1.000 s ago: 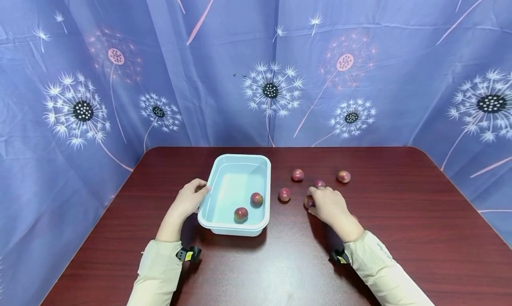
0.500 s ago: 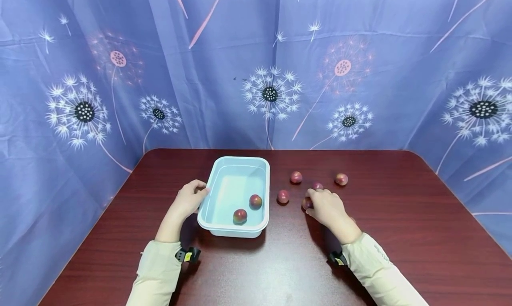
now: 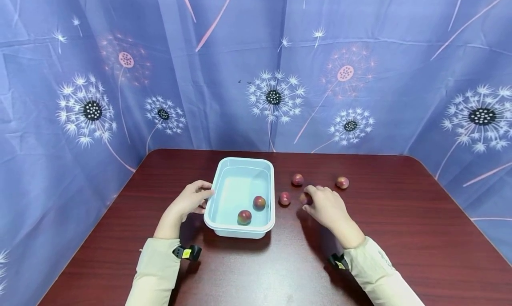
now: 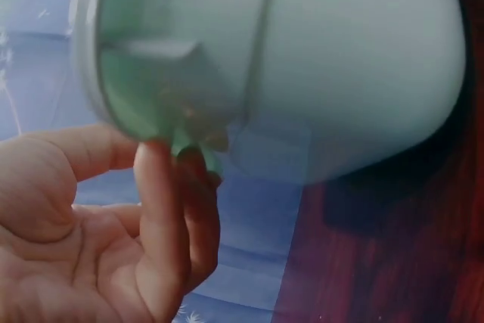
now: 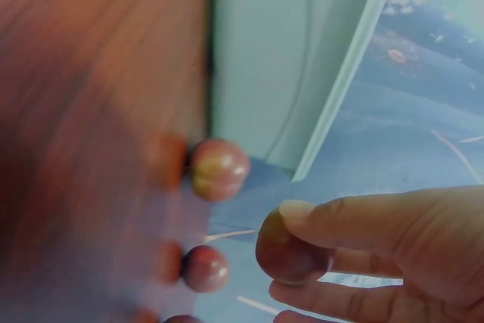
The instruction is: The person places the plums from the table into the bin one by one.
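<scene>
In the head view my left hand [image 3: 191,202] is at the left side of a light blue plastic tub [image 3: 240,232], pinching its rim between thumb and fingers. Two reddish plums lie inside, one plum [image 3: 244,217] near the front and another plum [image 3: 259,203] by the right wall. My right hand [image 3: 329,209] holds a plum [image 5: 291,251] between thumb and fingertips, raised off the table in the right wrist view. Nearest to it on the table is a plum [image 3: 284,199] beside the tub.
Farther back on the dark red-brown table [image 3: 392,199] lie a plum [image 3: 297,179] and, to its right, another plum [image 3: 342,183]. A blue curtain [image 3: 224,97] with dandelion prints hangs behind the table's far edge.
My right hand has lifted the plum off the table and moved it slightly left. Another plum behind that hand has passed out of sight. My left hand stays at the tub's rim.
</scene>
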